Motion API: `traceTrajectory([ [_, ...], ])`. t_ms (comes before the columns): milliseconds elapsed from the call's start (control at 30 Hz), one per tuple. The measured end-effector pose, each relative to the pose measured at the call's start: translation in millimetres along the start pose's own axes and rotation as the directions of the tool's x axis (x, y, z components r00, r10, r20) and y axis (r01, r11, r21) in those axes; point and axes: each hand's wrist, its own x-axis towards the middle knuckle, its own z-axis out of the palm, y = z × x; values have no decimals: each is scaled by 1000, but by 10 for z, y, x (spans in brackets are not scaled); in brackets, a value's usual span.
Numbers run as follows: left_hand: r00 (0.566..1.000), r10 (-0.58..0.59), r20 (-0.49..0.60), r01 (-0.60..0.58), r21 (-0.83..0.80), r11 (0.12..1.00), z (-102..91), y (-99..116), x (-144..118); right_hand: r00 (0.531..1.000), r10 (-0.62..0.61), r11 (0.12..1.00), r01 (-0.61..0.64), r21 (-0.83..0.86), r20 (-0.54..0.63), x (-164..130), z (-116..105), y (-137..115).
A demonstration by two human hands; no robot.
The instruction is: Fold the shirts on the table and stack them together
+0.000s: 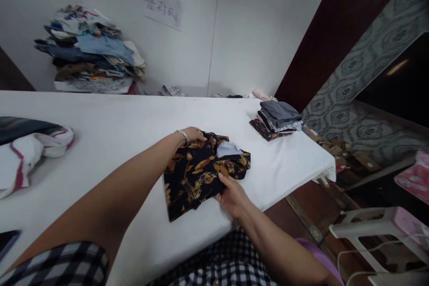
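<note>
The folded dark patterned shirt (201,167) lies near the worktop's (134,120) front edge, its long axis running toward the far edge. The left hand (194,135) presses flat on its far corner; the right hand (233,196), nearer, pinches its near-right edge.

White table (117,129): shirt (201,170), clothes stack (278,118).

The left hand's (194,135) fingertips vanish behind the far edge of the dark patterned shirt (201,172). The right hand's (233,196) fingers tuck under its near fold, so the grip can't be judged. A striped cloth (30,152) runs off the left edge.
</note>
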Motion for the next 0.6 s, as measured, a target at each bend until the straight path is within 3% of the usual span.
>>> traceTrajectory([
  [100, 999, 10, -50, -14, -80, 997, -304, 113, -105, 984, -172, 977, 177, -120, 49, 63, 131, -276],
  [200, 955, 137, -262, -201, -238, 950, -699, 258, -274, 905, -403, 886, 422, -190, 134, 183, 343, -732],
  [300, 796, 318, -515, -492, -244, 836, -986, 315, -590, 723, -637, 674, 690, -262, 266, 297, 532, -1174],
  [367, 704, 396, -590, -578, -150, 802, -1011, 215, -893, 610, -701, 516, 792, -327, 370, 340, 551, -1322],
  [400, 679, 421, -602, -584, -94, 806, -959, 107, -1064, 577, -698, 450, 814, -367, 423, 350, 511, -1332],
  [433, 673, 439, -595, -571, -41, 820, -864, -40, -1241, 564, -675, 393, 820, -415, 476, 351, 439, -1299],
  [500, 711, 444, -545, -490, 68, 869, -569, -421, -1592, 583, -563, 284, 802, -525, 586, 330, 210, -1123],
  [600, 870, 372, -324, -336, 162, 928, -47, -1014, -2055, 608, -272, 84, 787, -611, 746, 251, -208, -740],
])
